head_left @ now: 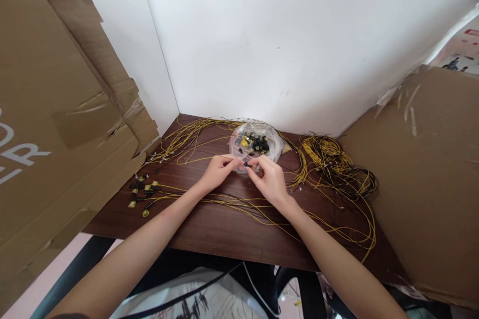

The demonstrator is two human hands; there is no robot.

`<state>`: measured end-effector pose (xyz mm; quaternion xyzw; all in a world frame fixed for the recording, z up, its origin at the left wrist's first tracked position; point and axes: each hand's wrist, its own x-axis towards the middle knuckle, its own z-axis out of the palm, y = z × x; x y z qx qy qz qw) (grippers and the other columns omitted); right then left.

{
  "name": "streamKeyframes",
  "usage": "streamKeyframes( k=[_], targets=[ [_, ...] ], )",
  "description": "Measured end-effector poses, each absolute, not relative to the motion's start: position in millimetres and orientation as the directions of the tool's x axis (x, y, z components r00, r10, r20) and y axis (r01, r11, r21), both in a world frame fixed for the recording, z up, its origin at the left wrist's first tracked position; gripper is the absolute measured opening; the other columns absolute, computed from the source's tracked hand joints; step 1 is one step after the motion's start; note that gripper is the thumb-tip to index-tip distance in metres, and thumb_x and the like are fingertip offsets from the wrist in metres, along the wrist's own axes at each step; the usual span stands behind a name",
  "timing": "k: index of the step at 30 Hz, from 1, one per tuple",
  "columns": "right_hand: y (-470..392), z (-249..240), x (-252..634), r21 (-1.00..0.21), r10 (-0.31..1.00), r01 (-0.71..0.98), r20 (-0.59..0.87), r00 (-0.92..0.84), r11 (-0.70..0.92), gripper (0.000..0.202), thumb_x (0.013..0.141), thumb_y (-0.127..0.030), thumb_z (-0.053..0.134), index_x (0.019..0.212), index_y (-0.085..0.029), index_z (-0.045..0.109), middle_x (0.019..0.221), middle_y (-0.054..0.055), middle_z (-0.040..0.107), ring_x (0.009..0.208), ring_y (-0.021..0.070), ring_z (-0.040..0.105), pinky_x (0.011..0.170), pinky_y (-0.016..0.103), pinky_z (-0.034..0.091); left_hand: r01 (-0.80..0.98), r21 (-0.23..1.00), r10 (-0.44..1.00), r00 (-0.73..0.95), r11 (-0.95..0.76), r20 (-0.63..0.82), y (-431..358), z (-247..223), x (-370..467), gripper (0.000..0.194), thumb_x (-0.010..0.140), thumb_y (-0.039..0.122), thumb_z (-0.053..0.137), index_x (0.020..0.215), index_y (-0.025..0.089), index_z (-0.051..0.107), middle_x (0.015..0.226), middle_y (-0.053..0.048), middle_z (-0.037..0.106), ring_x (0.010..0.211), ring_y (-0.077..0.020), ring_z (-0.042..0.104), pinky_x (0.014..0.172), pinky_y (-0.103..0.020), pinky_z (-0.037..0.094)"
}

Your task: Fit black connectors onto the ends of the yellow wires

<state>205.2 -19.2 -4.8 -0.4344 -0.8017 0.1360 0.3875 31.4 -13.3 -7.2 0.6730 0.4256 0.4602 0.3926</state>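
Reaching forward over the dark wood table (pixel 224 232), both bare forearms come in from the bottom edge. Nearest the viewer, below the table lip, a white printed plastic bag (pixel 209 299) and a black cable (pixel 179 296). On the tabletop, loose yellow wires (pixel 239 205) run under and across both wrists. Left hand (pixel 217 171) and right hand (pixel 270 180) meet mid-table, fingertips pressed together around a small black connector (pixel 247 165), with a thin wire leading out of the pinch; each hand pinches one side of it, the exact contact too small to resolve. Left of the hands, a cluster of finished yellow-and-black terminal ends (pixel 144 193) lies on the wood. Just behind the fingertips sits a clear plastic bag (pixel 256 143) holding black and yellow parts, touching or nearly touching the hands. Right of that bag, a tangled coil of yellow wire (pixel 337 162) lies near the table's back corner. More wire fans out toward the back left (pixel 187 137). Flattened cardboard (pixel 56 109) leans at left, another cardboard sheet (pixel 426 179) at right. White wall (pixel 280 35) behind.
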Motion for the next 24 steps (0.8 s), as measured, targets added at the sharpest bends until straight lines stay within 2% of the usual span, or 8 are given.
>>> streamKeyframes(
  k=[4,12,18,24],
  targets=[
    [-20.7,-4.6,202.9,-0.552,0.792,0.577,0.504,-0.344,0.602,0.006,0.083,-0.022,0.055,0.083,-0.019,0.060,0.078,0.000,0.058,0.061,0.0114,0.049,0.058,0.023,0.038,0.244,0.883,0.898,0.295,-0.402,0.327,-14.7,-7.4,32.1,0.033,0.085,0.036,0.052,0.069,0.013,0.068,0.076,-0.006,0.068,0.074,-0.0164,0.060,0.071,-0.024,0.044],
    [-18.1,-2.6,203.7,-0.597,0.815,0.562,0.488,-0.312,0.573,0.008,0.083,-0.022,0.053,0.087,-0.018,0.059,0.080,0.001,0.060,0.052,0.0099,0.046,0.056,0.024,0.039,0.149,0.941,0.949,0.134,-0.304,0.285,-12.3,-7.0,29.7,0.037,0.086,0.042,0.049,0.074,0.012,0.069,0.071,-0.005,0.067,0.056,-0.0116,0.050,0.057,-0.022,0.042],
    [-20.1,-4.7,202.4,-0.588,0.812,0.564,0.482,-0.330,0.579,0.008,0.083,-0.022,0.053,0.084,-0.018,0.060,0.080,0.001,0.060,0.052,0.0099,0.046,0.056,0.023,0.039,0.205,0.913,0.924,0.229,-0.353,0.306,-13.6,-9.1,31.6,0.032,0.083,0.038,0.054,0.071,0.013,0.069,0.076,-0.006,0.068,0.071,-0.0156,0.059,0.069,-0.023,0.044],
    [-18.4,-3.5,201.9,-0.606,0.807,0.537,0.493,-0.325,0.586,0.005,0.081,-0.020,0.054,0.084,-0.018,0.058,0.081,0.000,0.059,0.053,0.0089,0.048,0.056,0.023,0.040,0.178,0.925,0.938,0.157,-0.335,0.309,-14.1,-5.6,31.1,0.038,0.086,0.040,0.049,0.065,0.012,0.066,0.064,-0.003,0.063,0.055,-0.0110,0.049,0.057,-0.021,0.041]
  ],
)
